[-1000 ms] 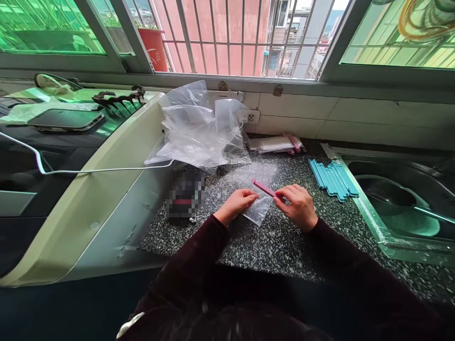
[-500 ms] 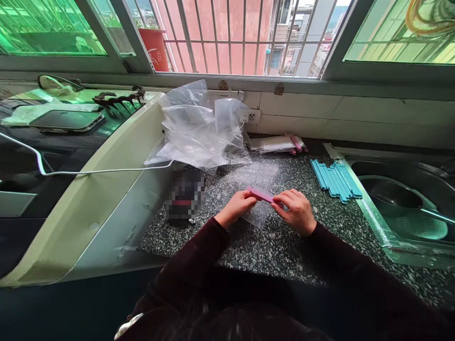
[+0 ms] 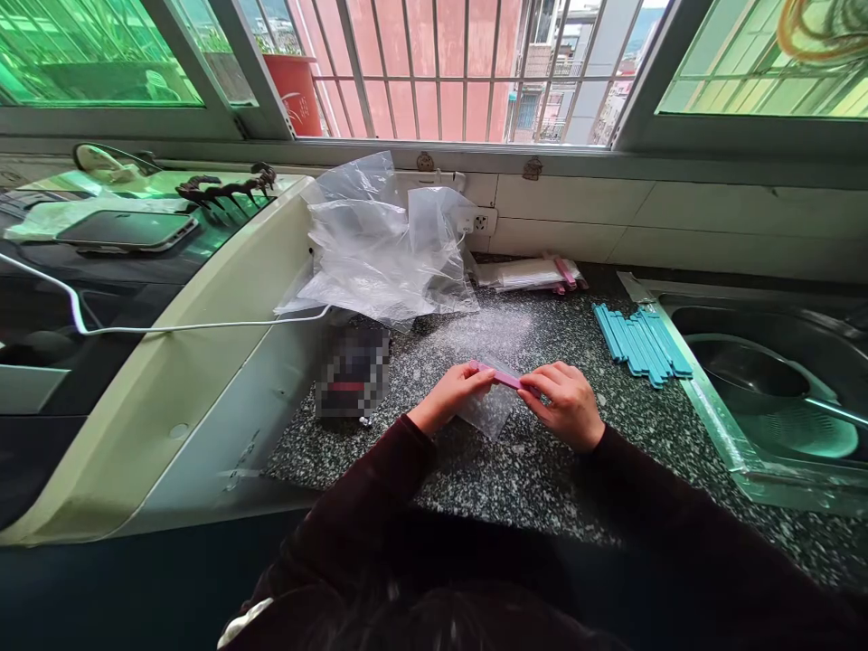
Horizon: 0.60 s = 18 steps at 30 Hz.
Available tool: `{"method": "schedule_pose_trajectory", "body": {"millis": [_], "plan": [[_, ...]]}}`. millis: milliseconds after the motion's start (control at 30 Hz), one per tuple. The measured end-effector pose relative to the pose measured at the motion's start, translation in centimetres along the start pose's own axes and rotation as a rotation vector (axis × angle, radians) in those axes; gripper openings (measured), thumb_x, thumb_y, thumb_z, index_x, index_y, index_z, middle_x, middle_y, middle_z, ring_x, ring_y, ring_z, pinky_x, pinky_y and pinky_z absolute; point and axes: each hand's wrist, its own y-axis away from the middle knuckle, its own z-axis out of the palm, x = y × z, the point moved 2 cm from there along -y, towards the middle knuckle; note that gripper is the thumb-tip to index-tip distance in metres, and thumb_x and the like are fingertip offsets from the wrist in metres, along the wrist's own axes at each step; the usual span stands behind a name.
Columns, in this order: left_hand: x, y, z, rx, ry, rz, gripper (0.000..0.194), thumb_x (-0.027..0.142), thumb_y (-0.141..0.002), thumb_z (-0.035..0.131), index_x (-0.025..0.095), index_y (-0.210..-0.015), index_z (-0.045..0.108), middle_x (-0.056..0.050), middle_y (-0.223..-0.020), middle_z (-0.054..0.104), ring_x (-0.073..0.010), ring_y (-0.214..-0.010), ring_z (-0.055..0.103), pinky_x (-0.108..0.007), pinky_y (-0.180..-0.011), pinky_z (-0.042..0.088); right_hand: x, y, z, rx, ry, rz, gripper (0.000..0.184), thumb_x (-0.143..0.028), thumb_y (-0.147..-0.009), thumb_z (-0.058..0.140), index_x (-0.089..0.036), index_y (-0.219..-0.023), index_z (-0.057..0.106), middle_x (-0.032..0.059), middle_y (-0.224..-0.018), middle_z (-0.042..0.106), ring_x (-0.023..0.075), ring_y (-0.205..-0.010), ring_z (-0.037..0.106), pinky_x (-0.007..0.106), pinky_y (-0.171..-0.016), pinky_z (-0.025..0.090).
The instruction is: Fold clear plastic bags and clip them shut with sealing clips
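Observation:
A narrow pink bag clip [image 3: 503,376] is held slantwise above the counter between my two hands. My left hand [image 3: 456,394] pinches its left end between thumb and fingers. The right end is gripped by my right hand [image 3: 564,403], whose curled fingers hide that tip. A small clear plastic bag [image 3: 489,412] hangs below the clip, between the hands; how it is joined to the clip is partly hidden by my fingers.
Loose clear bags [image 3: 380,253] heap at the back left. Beside them lies a flat pack with pink clips [image 3: 533,273]. Teal clips [image 3: 641,344] lie near the sink [image 3: 746,470]. A blurred dark object [image 3: 353,372] sits left of my hands. A white cable [image 3: 203,328] crosses the left side.
My left hand has slid slightly rightward along the clip, covering more of its left end. The small bag shows a little above the clip. My right hand stays almost still.

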Motion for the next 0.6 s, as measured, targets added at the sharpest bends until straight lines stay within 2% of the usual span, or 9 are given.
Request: {"method": "schedule_pose_trajectory", "body": {"millis": [100,233,600], "plan": [[0.05,0.02,0.12,0.021,-0.028,0.033,0.045,0.058,-0.066,0.056,0.014,-0.058,0.048,0.004,-0.053,0.04,-0.0073,-0.052,0.033,-0.025,-0.054,0.024,-0.15,-0.05,-0.08,0.004,0.008,-0.005,0.01,-0.027,-0.082,0.057,-0.019,-0.079,0.064,0.0014,-0.072,0.065,0.0142,-0.068,0.051,0.029,-0.065,0.033],[0.36,0.1,0.32,0.03,-0.072,0.061,0.048,0.062,-0.068,0.052,0.016,-0.054,0.044,0.004,-0.05,0.038,-0.0072,-0.05,0.031,-0.025,-0.052,0.024,-0.34,-0.13,-0.15,-0.008,0.02,0.004,0.011,-0.027,-0.083,0.057,-0.02,-0.078,0.063,0.002,-0.073,0.066,0.0149,-0.069,0.052,0.029,-0.066,0.034],[0.45,0.3,0.99,0.032,-0.107,0.108,0.045,0.057,-0.072,0.049,0.017,-0.053,0.044,0.003,-0.05,0.041,-0.0081,-0.05,0.035,-0.025,-0.053,0.028,-0.98,-0.27,-0.05,0.019,0.038,0.017,0.018,-0.036,-0.081,0.058,-0.018,-0.085,0.061,0.0049,-0.081,0.064,0.0172,-0.075,0.052,0.03,-0.069,0.035]]}}
